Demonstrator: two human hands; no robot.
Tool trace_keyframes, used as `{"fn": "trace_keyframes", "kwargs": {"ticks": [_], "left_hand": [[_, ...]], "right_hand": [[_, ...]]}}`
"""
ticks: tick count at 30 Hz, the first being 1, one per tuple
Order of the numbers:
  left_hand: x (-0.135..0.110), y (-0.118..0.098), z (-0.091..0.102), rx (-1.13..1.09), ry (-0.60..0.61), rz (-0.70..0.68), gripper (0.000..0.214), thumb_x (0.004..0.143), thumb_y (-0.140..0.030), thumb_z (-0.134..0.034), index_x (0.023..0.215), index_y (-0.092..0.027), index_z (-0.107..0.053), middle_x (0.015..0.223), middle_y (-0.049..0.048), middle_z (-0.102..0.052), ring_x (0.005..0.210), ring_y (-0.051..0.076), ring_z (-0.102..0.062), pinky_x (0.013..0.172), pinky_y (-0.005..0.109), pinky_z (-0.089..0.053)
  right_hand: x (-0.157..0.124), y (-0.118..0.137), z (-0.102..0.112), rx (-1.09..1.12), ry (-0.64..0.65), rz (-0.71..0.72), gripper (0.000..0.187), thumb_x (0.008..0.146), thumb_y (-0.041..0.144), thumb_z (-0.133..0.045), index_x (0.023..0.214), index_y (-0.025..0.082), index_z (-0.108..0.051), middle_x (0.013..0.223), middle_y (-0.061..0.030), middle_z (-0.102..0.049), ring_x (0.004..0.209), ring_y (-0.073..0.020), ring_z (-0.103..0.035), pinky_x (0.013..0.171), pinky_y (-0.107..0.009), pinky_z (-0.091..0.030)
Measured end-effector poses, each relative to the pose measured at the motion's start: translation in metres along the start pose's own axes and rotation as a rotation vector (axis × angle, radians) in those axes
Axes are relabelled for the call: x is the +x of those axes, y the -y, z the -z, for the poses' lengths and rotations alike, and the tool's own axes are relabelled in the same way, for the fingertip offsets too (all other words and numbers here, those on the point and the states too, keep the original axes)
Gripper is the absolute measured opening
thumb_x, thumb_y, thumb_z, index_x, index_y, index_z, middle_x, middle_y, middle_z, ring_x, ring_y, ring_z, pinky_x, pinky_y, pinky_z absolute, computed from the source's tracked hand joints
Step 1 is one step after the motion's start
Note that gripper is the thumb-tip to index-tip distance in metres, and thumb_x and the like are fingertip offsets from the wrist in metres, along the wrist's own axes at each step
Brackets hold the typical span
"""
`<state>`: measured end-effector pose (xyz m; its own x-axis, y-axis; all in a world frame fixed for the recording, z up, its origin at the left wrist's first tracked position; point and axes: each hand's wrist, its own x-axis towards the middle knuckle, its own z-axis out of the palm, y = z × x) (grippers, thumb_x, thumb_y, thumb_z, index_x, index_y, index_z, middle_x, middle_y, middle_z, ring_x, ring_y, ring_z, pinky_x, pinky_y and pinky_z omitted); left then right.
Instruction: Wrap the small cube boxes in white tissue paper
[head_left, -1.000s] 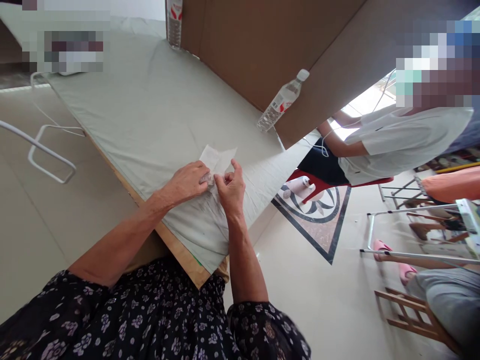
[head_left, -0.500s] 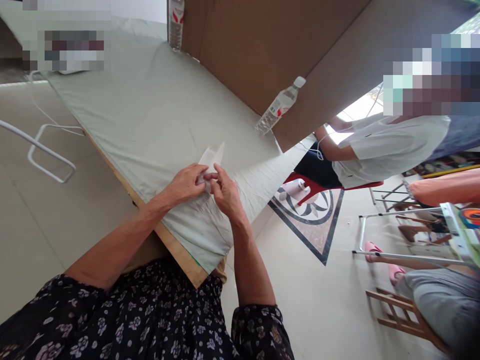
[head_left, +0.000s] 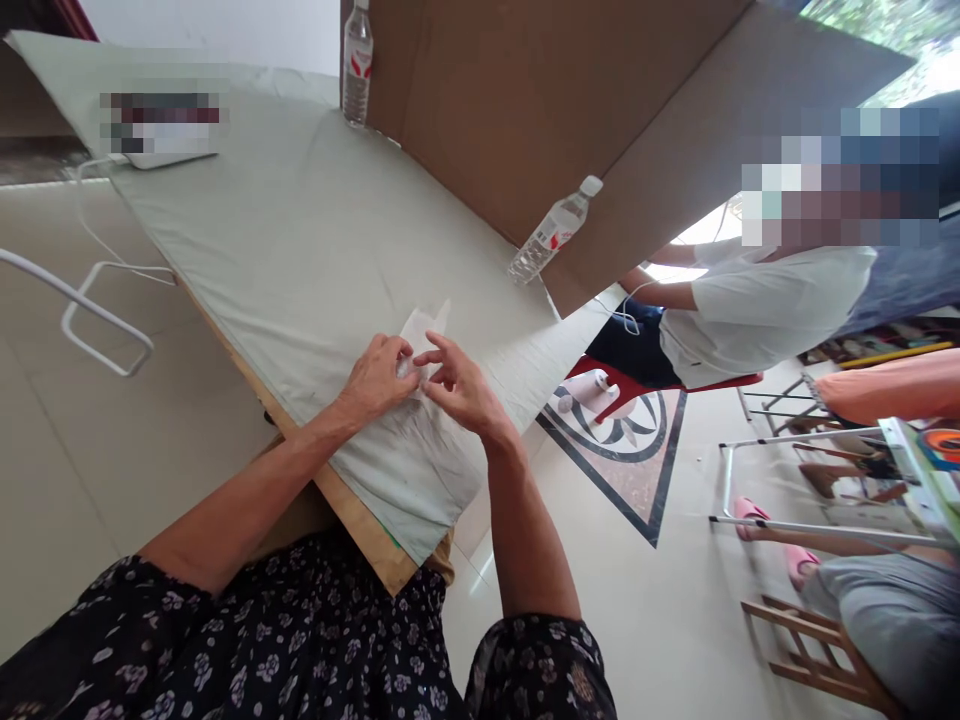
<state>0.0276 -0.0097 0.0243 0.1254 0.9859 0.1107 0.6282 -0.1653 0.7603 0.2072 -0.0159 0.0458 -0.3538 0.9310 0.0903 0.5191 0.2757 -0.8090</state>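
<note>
On the cloth-covered table (head_left: 285,250) lies a thin white sheet, like tissue or soft plastic (head_left: 433,322), creased and with pointed upper corners. My left hand (head_left: 379,378) curls over its left side, thumb and fingers closed on a crumpled part. Opposite it, my right hand (head_left: 466,392) is half open, its fingers spread and thumb apart, fingertips just at the sheet's right side. Both hands partly cover the sheet, so its middle is hidden.
A clear water bottle (head_left: 555,232) leans by a large brown cardboard panel (head_left: 510,110); a second bottle (head_left: 358,70) stands farther back. A person in a white shirt (head_left: 780,305) sits to the right. White tubing (head_left: 112,365) stands left of the table.
My right hand has moved slightly right and its fingers have spread away from the sheet. My left hand stays on it. The whole view has shifted a little.
</note>
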Motion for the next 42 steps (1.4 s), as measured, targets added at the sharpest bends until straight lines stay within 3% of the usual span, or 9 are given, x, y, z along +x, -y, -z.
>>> {"fn": "trace_keyframes", "kwargs": {"ticks": [3, 7, 15, 18, 22, 28, 35, 39, 42], "left_hand": [[-0.002, -0.001, 0.001, 0.003, 0.012, -0.001, 0.027, 0.082, -0.026, -0.068, 0.108, -0.019, -0.062, 0.108, 0.0066, -0.060, 0.088, 0.019, -0.064, 0.091, 0.039, -0.056], [-0.005, 0.000, 0.000, 0.000, 0.013, -0.008, 0.033, 0.083, -0.026, -0.067, 0.114, -0.019, -0.061, 0.109, 0.0073, -0.059, 0.092, 0.020, -0.065, 0.091, 0.038, -0.056], [-0.007, -0.012, 0.009, 0.247, 0.102, -0.115, 0.058, 0.091, -0.026, -0.058, 0.149, -0.031, -0.053, 0.117, 0.0086, -0.055, 0.099, 0.024, -0.064, 0.083, 0.035, -0.056], [-0.004, -0.018, 0.015, 0.335, 0.177, -0.135, 0.045, 0.092, -0.025, -0.055, 0.136, -0.027, -0.066, 0.117, 0.0102, -0.055, 0.098, 0.025, -0.063, 0.081, 0.036, -0.056], [-0.001, -0.018, 0.015, 0.332, 0.204, -0.097, 0.031, 0.090, -0.027, -0.056, 0.115, -0.022, -0.074, 0.116, 0.0106, -0.055, 0.093, 0.023, -0.064, 0.082, 0.036, -0.056], [0.001, -0.008, 0.010, 0.256, 0.155, -0.108, 0.029, 0.088, -0.028, -0.058, 0.110, -0.021, -0.074, 0.115, 0.0103, -0.057, 0.097, 0.024, -0.065, 0.088, 0.037, -0.057], [-0.001, 0.003, 0.002, 0.160, 0.046, -0.092, 0.033, 0.084, -0.030, -0.064, 0.116, -0.021, -0.068, 0.113, 0.0090, -0.059, 0.099, 0.024, -0.064, 0.093, 0.039, -0.057], [-0.006, 0.011, -0.004, 0.094, -0.162, -0.083, 0.046, 0.079, -0.031, -0.074, 0.121, -0.019, -0.059, 0.115, 0.0108, -0.062, 0.109, 0.028, -0.063, 0.098, 0.044, -0.055], [-0.004, 0.017, -0.003, 0.061, -0.186, -0.179, 0.062, 0.077, -0.036, -0.079, 0.131, -0.017, -0.055, 0.131, 0.0162, -0.058, 0.126, 0.033, -0.056, 0.107, 0.049, -0.051]], "right_hand": [[0.002, -0.017, 0.003, 0.176, -0.218, -0.228, 0.060, 0.083, 0.031, -0.065, 0.140, 0.016, -0.053, 0.108, -0.0083, -0.076, 0.066, -0.0117, -0.067, 0.059, -0.026, -0.056], [0.019, -0.029, -0.003, 0.286, -0.272, -0.470, 0.067, 0.083, 0.036, -0.073, 0.142, 0.014, -0.051, 0.106, -0.0120, -0.076, 0.065, -0.0151, -0.071, 0.042, -0.021, -0.046], [0.064, -0.043, -0.007, 0.266, -0.220, -0.476, 0.085, 0.076, 0.032, -0.078, 0.150, 0.010, -0.042, 0.076, 0.0040, -0.065, 0.047, -0.0126, -0.058, 0.040, -0.025, -0.047], [0.069, -0.048, -0.005, 0.250, -0.203, -0.477, 0.075, 0.074, 0.028, -0.078, 0.141, 0.013, -0.050, 0.071, 0.0075, -0.061, 0.045, -0.0107, -0.054, 0.041, -0.025, -0.046], [0.072, -0.047, -0.004, 0.316, -0.172, -0.485, 0.047, 0.072, 0.030, -0.079, 0.114, 0.017, -0.061, 0.067, 0.0071, -0.061, 0.046, -0.0091, -0.051, 0.040, -0.022, -0.043], [0.074, -0.040, -0.004, 0.403, -0.135, -0.348, 0.017, 0.075, 0.035, -0.072, 0.077, 0.020, -0.065, 0.065, 0.0032, -0.060, 0.054, -0.0109, -0.052, 0.048, -0.024, -0.041], [0.045, -0.030, -0.016, 0.545, -0.208, -0.074, 0.024, 0.078, 0.047, -0.077, 0.086, 0.023, -0.076, 0.087, -0.0007, -0.073, 0.083, -0.0174, -0.066, 0.080, -0.032, -0.055], [0.025, -0.029, -0.022, 0.390, -0.268, 0.098, 0.016, 0.086, 0.041, -0.075, 0.084, 0.025, -0.079, 0.093, -0.0013, -0.075, 0.090, -0.0172, -0.068, 0.088, -0.033, -0.055], [0.012, -0.029, -0.023, 0.254, -0.254, 0.191, 0.014, 0.093, 0.035, -0.069, 0.089, 0.028, -0.080, 0.103, -0.0030, -0.078, 0.102, -0.0195, -0.071, 0.099, -0.037, -0.054]]}}
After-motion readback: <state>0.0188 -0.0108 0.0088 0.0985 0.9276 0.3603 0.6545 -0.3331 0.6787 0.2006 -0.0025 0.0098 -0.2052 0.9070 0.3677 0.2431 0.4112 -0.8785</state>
